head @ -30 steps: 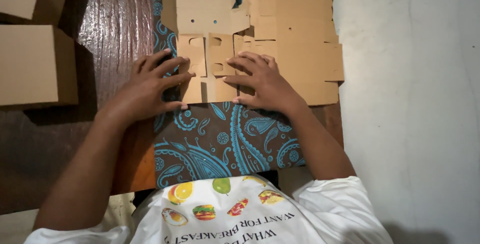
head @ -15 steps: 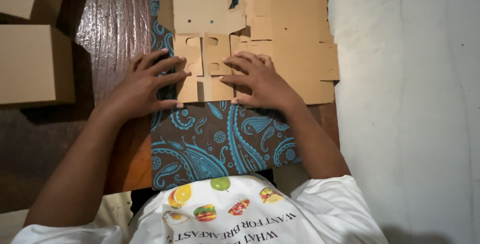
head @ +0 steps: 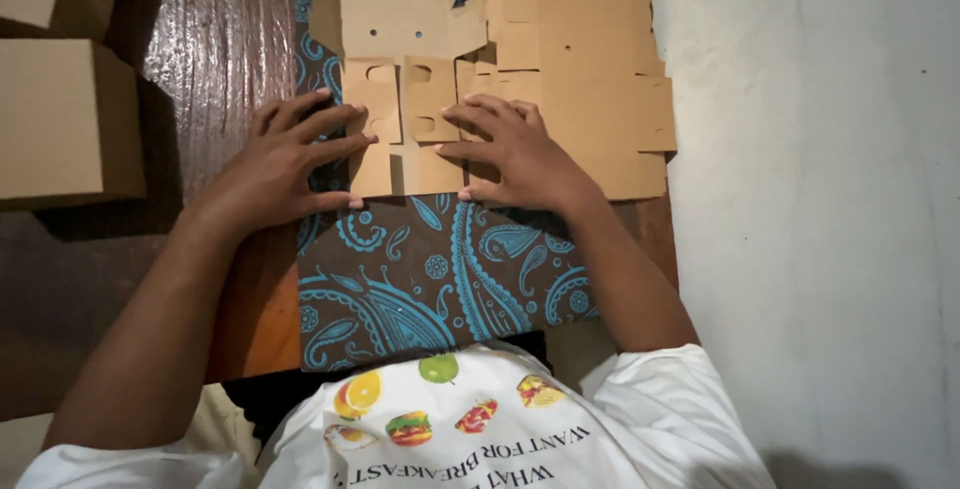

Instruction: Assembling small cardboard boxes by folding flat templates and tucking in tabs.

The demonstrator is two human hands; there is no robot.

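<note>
Seen from the head camera, a person in a white printed shirt (head: pixel 470 439) pressed both hands flat, fingers spread, on a flat die-cut cardboard sheet (head: pixel 560 69). The sheet lay on a brown and blue paisley cloth (head: pixel 440 274) across a dark wooden desk (head: pixel 220 39). The left hand (head: pixel 285 164) rested at the sheet's near left edge, partly on the cloth; the right hand (head: pixel 515 149) lay on its near middle flaps. Folded cardboard boxes (head: pixel 60 119) stood far left.
</note>
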